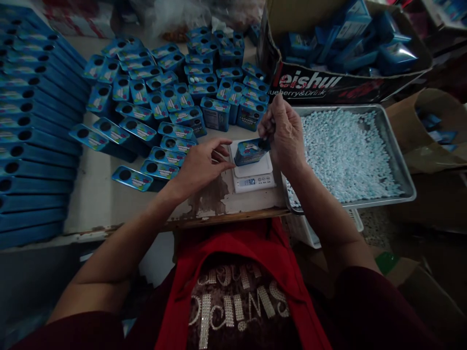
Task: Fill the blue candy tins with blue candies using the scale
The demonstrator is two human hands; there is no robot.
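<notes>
A blue tin (249, 151) stands on a small white digital scale (254, 182) with a lit display. My left hand (204, 163) is just left of the tin, its fingers apart and holding nothing, the fingertips near the scale's edge. Over the tin's right end is my right hand (282, 131), its fingers curled together above the opening; what they pinch, if anything, is hidden. To the right lies a metal tray (406, 182) full of small white and pale blue candies (346, 155).
Many blue tins (133, 180) with round holes stand left and behind the scale. Long rows of tins (32, 160) fill the far left. Behind the tray is a black carton (306, 87) of blue packs. A brown paper bag (412, 116) sits at the right.
</notes>
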